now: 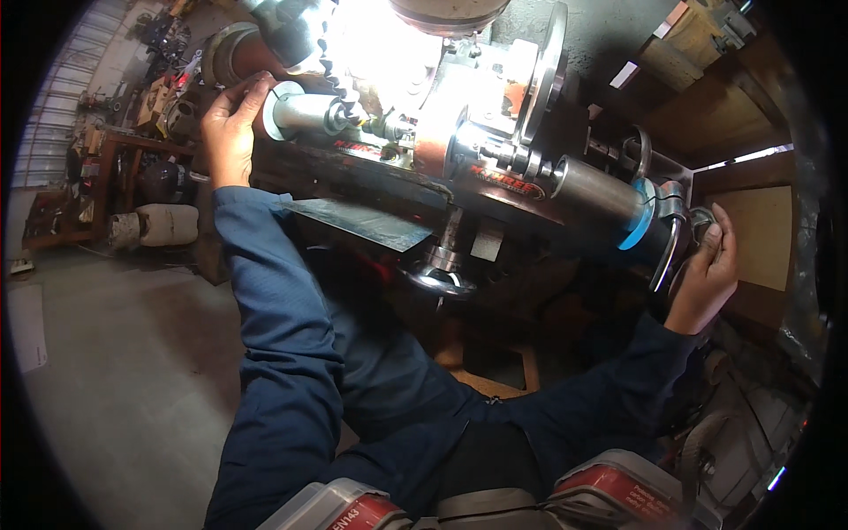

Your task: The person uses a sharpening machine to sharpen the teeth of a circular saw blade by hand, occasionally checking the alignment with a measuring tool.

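Note:
A workshop machine with a bright metal shaft (495, 150) runs across the upper middle. At its left end sits a grey metal cylinder (307, 114) with a pale flange. My left hand (231, 128) reaches up to that flange, fingers and thumb closed at its rim. Towards the right end a dull metal sleeve (601, 188) ends in a blue ring (642, 216). Beyond the ring is a metal crank handle (671, 243). My right hand (707, 269) is closed around a small dark metal knob (700, 217) beside the crank; its fingers partly cover it.
Below the machine bed is a handwheel (442, 276) near a flat metal sheet (367, 221). A large disc wheel (541, 75) stands behind the shaft. A wooden bench (110, 181) with parts is at left. A lamp glares at the top, washing out detail.

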`<state>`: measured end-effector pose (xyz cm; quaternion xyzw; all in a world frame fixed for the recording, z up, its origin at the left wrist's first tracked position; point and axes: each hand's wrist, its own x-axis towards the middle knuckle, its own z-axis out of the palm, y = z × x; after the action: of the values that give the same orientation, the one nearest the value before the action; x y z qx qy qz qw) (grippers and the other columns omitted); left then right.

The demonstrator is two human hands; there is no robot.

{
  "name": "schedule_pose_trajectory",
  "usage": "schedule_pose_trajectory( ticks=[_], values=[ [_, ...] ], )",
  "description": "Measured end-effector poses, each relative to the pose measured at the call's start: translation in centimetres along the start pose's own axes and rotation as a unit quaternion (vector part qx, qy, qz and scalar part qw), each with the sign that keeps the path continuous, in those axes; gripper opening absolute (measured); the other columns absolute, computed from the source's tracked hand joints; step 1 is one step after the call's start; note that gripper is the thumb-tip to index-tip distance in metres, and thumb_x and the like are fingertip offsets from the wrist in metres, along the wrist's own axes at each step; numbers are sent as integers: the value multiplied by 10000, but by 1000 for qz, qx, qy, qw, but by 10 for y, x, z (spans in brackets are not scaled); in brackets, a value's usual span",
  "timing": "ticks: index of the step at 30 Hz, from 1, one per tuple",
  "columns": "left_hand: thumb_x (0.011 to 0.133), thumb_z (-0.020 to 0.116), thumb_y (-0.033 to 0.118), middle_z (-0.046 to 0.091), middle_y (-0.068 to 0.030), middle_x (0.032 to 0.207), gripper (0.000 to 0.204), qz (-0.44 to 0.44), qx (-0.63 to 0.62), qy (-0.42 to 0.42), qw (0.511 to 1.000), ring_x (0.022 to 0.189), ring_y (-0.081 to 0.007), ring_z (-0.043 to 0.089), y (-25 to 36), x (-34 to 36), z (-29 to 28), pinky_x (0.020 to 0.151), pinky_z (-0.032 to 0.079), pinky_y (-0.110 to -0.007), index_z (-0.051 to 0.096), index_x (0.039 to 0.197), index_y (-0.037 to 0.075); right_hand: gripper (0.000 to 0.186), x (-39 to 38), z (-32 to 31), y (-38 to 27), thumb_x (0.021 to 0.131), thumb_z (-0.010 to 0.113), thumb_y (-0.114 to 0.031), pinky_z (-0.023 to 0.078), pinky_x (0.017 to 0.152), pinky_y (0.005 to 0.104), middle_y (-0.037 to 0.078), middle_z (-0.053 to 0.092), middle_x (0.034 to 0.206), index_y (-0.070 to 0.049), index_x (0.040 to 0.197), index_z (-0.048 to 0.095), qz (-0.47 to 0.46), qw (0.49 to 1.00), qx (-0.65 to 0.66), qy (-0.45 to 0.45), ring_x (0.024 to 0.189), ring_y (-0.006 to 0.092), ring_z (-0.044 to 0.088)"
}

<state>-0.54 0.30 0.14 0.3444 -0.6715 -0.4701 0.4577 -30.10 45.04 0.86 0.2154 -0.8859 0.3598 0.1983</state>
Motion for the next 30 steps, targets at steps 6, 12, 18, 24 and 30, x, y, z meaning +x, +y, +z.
schedule_pose_trajectory(
  ticks=[6, 12, 18, 24, 30],
  values=[
    [825, 758, 132, 713, -87, 961, 271, -6, 1, -10, 1000, 907, -126, 633, -3, 2, -2, 870, 466, -251, 691, 1023, -42, 253, -9, 7, 5, 995, 499, -141, 516, 814, 296, 134, 696, 1031, -2, 1138, 654, 1, 998, 56, 42, 923, 192, 670],
    [823, 762, 137, 714, -87, 970, 284, -9, -1, -14, 1000, 907, -125, 633, -4, 2, -2, 872, 465, -250, 690, 1031, -41, 294, -22, 17, 1, 1022, 439, -152, 524, 817, 300, 155, 684, 1044, 37, 1170, 609, -26, 990, 82, 112, 927, 215, 672],
    [820, 764, 136, 714, -82, 973, 281, 4, 9, -13, 1000, 910, -124, 630, -4, 2, -3, 866, 467, -254, 693, 1029, -37, 309, -29, 30, 17, 1022, 457, -202, 522, 830, 330, 176, 671, 1059, 37, 1127, 621, -107, 970, 69, 207, 947, 236, 661],
    [820, 762, 130, 714, -82, 972, 269, -1, 25, 4, 1000, 912, -125, 631, 1, -1, 1, 866, 468, -257, 695, 1020, -37, 300, -39, 51, 65, 1020, 445, -194, 550, 784, 331, 168, 613, 1057, 69, 1126, 546, -221, 917, -29, 330, 924, 254, 646],
    [825, 758, 128, 712, -91, 969, 258, 6, 23, 1, 1000, 907, -130, 635, 4, -3, 2, 873, 474, -260, 695, 1011, -40, 319, -41, 75, 67, 1008, 489, -231, 535, 794, 333, 169, 579, 1061, 62, 1121, 543, -281, 864, 10, 418, 927, 283, 635]
  ],
)
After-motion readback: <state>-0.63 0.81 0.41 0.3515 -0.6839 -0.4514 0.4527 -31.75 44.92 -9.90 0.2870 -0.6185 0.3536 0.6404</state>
